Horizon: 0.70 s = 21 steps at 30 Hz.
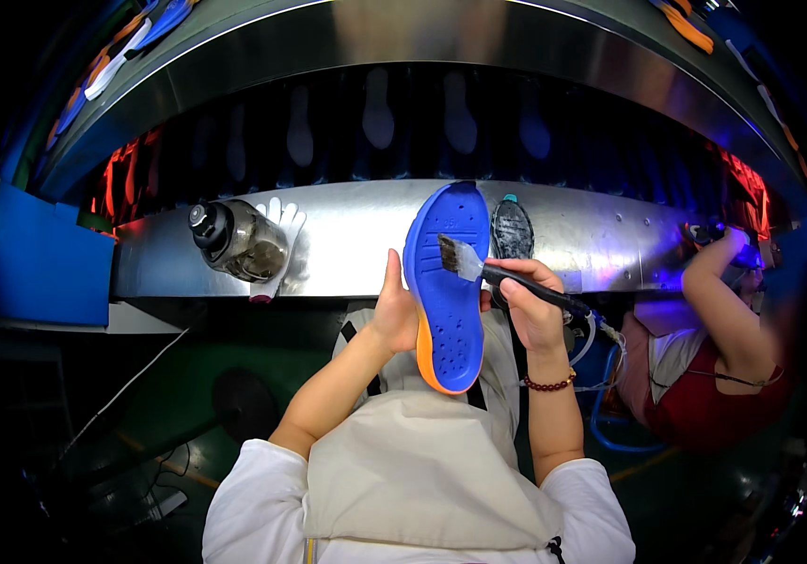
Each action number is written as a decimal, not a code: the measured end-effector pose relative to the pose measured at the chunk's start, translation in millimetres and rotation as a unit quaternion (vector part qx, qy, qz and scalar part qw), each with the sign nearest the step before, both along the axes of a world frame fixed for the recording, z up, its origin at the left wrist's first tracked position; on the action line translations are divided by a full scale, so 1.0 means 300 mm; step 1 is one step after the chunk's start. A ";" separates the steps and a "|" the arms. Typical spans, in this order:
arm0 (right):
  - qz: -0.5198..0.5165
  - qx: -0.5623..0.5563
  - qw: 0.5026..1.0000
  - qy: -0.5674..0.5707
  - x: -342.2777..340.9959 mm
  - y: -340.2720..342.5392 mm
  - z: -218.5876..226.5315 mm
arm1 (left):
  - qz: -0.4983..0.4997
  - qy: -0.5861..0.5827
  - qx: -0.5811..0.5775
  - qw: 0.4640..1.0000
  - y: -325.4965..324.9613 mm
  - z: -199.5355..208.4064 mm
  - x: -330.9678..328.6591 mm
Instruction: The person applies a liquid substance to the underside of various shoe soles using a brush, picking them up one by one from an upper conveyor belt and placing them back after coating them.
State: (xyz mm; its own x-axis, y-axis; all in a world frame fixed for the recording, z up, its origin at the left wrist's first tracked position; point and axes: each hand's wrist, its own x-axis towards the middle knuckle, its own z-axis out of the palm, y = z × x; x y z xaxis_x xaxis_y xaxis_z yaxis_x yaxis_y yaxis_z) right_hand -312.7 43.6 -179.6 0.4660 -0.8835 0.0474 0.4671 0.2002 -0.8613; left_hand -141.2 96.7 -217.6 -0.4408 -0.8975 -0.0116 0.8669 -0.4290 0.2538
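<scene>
Dim workshop; green floor [187, 367] is seen below. Beyond the metal bench [356, 226], pale sole shapes [378, 111] are ranged in a row in shadow, with red light [747, 183] at the far right. Part of the bench is blocked from view by a blue sole [453, 329] with orange edging, held before the bench's near edge, toe pointing away from the wearer's body. Its left side is grasped by the left hand [396, 315]: thumb raised along the edge, other fingers mostly hidden. Gripped by the right hand [535, 315], between thumb and fingers, is a brush [516, 280]; its bristles are held over the sole's upper half, contact cannot be told. Left on bench: white glove [286, 218], partly covered by a smoky bottle [251, 252]. Just right of the blue sole, a dark shoe-shaped piece [513, 228] is noted. Farther right, a co-worker in red [714, 395] is seen, one arm extended benchward.
</scene>
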 end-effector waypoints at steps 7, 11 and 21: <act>-0.076 -0.054 0.993 0.077 0.067 -0.093 0.014 | 0.001 0.019 -0.019 1.000 0.011 -0.022 -0.009; -0.069 -0.091 0.972 0.205 0.135 -0.070 0.049 | 0.054 -0.088 0.039 0.994 0.015 -0.024 -0.026; 0.128 -0.374 0.862 0.318 0.051 0.085 0.057 | 0.137 -0.119 0.055 0.982 0.001 -0.036 0.103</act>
State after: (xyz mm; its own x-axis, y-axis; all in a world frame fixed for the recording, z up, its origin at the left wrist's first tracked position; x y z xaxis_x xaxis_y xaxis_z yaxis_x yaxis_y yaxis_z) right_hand -297.3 69.1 -162.5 0.7828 -0.5814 0.2218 -0.1250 -0.4962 -0.8592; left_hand -110.2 97.2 -228.2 -0.1567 -0.9696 -0.1882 0.8751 -0.2246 0.4287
